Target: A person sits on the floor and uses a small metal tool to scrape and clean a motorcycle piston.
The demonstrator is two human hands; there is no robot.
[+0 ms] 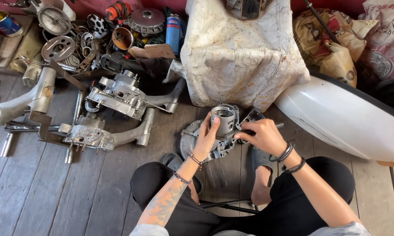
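Left hand (207, 136) grips the grey metal cylinder (224, 119), fingers wrapped around its side. Right hand (261, 135) is closed around a dark slim tool (279, 125) against the engine casing (192, 136) on the wooden floor (52, 192).

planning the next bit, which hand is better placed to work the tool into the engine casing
Right, probably. The right hand already holds a thin dark tool against the grey engine casing, while the left hand is wrapped on the casing's round cylinder opening, seemingly steadying it.
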